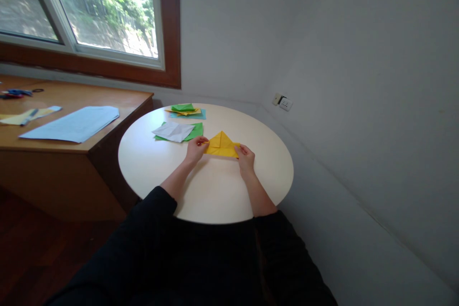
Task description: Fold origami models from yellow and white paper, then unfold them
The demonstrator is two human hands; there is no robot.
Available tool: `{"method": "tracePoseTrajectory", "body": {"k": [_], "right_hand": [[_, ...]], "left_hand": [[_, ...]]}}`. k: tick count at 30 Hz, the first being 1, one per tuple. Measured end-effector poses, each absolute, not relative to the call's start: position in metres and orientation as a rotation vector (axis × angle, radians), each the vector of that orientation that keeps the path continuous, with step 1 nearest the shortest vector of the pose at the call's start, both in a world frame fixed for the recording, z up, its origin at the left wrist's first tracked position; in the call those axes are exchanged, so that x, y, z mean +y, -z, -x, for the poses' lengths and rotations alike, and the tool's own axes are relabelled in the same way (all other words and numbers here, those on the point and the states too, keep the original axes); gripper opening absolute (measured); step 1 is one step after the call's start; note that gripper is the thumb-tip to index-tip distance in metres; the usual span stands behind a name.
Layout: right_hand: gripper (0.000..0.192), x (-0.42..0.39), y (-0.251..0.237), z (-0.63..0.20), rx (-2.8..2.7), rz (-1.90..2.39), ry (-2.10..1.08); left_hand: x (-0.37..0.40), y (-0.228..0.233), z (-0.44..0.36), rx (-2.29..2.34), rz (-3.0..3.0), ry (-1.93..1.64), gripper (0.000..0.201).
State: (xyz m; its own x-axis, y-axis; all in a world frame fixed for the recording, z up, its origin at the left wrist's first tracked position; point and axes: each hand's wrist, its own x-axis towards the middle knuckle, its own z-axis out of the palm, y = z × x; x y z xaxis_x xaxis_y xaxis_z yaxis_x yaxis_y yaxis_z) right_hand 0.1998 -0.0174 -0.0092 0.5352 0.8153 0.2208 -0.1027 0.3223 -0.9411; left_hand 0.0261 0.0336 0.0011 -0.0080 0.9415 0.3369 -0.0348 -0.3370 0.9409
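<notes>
A folded yellow sheet of paper [221,146] is held between my two hands, over the middle of a round white table [211,196]. It has a pointed peak at the top and a straight lower edge. My left hand [196,148] is closed on its left end, with the thumb and fingers pinching it. At the right end, my right hand [245,158] pinches the paper with the thumb on the near side. Just beyond my left hand lies a creased white sheet [173,131] on top of a green sheet [196,131].
Farther back on the table sits a small stack of green, yellow and blue papers [182,108]. To the left, a wooden desk [122,96] carries white sheets [77,123], a marker [29,117] and blue-handled scissors [17,92]. A wall with a socket [285,103] rises on the right.
</notes>
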Motion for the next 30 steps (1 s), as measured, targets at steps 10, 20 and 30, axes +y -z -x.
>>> {"method": "tracePoseTrajectory", "body": {"k": [10, 20, 30], "right_hand": [[0.019, -0.0175, 0.009, -0.2013, -0.838, 1.074, -0.627], [0.015, -0.019, 0.0077, -0.2008, -0.848, 1.092, -0.658], [0.017, -0.0161, 0.0084, -0.2012, -0.768, 1.103, -0.747]], "left_hand": [[0.0296, -0.0032, -0.0267, 1.046, -1.416, -1.357, 0.021], [0.0326, 0.001, -0.0277, 1.042, -1.384, -1.289, 0.027], [0.0334, -0.0008, -0.029, 0.936, -1.162, -1.242, 0.022]]}}
